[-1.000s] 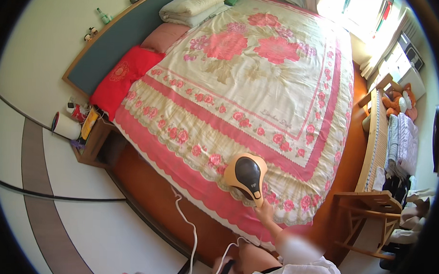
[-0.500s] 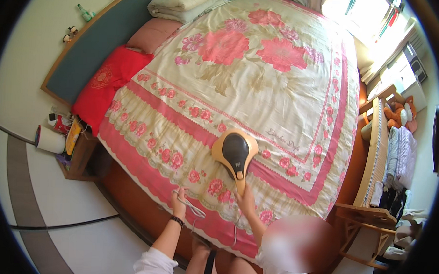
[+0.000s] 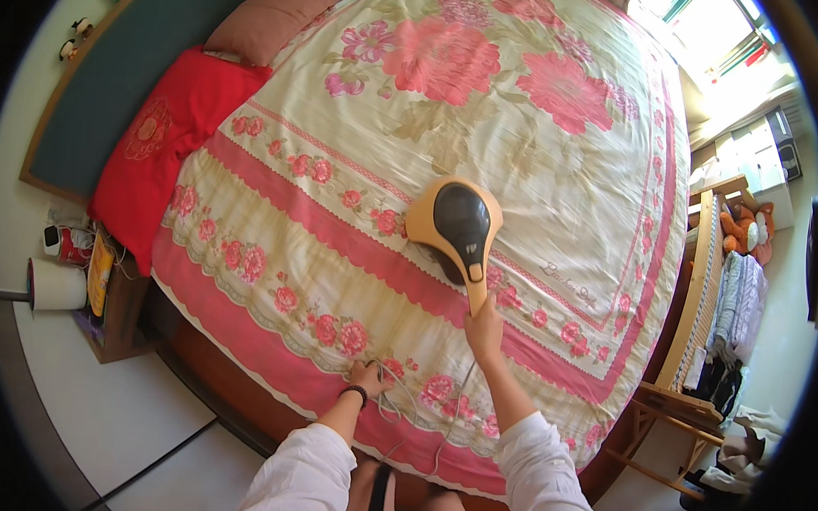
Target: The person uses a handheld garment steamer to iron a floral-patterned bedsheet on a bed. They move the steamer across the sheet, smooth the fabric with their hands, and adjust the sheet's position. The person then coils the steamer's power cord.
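Note:
My right hand [image 3: 485,328] is wrapped round the handle of a handheld mattress vacuum [image 3: 462,217], which has a tan body and a dark top. Its head lies over the floral bedspread [image 3: 485,154], near the pink border band. Lower and to the left, my left hand [image 3: 365,375] is closed on loops of a pale power cord [image 3: 402,390], close to the bed's near edge. Part of the cord drapes over the bedspread between my arms. The underside of the vacuum is hidden.
A red pillow [image 3: 166,130] and a dusty pink pillow [image 3: 271,21] lie by the blue headboard [image 3: 100,78]. A bedside table [image 3: 123,322] with a white cylinder [image 3: 57,285] stands at left. On the right, a wooden bench [image 3: 691,306] holds folded clothes and an orange plush toy [image 3: 741,233].
The vacuum and my right hand have moved farther onto the bed and slightly right. My left hand, with the cord, has shifted right and lies lower. The view has tilted and moved nearer the bed.

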### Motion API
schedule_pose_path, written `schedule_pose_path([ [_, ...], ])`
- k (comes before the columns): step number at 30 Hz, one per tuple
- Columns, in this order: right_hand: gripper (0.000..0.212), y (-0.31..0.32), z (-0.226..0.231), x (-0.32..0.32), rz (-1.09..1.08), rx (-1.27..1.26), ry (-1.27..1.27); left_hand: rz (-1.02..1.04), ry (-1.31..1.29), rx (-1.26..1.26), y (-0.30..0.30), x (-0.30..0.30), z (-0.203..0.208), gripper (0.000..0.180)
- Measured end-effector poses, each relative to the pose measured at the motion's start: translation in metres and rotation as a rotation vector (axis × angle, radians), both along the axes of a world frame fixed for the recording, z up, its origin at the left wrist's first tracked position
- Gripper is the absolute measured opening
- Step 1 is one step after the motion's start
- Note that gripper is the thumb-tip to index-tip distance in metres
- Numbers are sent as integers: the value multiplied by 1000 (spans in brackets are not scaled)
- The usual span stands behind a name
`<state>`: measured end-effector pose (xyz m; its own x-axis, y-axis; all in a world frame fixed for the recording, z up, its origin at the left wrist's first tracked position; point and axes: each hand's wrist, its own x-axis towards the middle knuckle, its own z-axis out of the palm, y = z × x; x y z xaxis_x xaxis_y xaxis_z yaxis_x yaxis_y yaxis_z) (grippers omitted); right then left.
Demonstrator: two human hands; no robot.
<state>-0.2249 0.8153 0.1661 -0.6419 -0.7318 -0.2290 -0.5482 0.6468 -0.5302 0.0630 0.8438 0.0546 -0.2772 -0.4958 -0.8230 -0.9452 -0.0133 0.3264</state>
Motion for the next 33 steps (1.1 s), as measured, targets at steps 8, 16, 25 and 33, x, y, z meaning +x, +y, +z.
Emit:
schedule_pose_path([
  [8,34,-156,-10,-8,12,-76,-9,22,78,27,-5,-2,1,72],
  [16,37,-290,9,10,-19,-116,-273,33,101,-46,-3,0,-2,71],
  [25,42,-161,-17,63,109,-80,-182,-6,123,-169,6,4,-10,73],
  [33,42,6,-8,102,165,31,-203,75,183,-194,11,15,9,60],
])
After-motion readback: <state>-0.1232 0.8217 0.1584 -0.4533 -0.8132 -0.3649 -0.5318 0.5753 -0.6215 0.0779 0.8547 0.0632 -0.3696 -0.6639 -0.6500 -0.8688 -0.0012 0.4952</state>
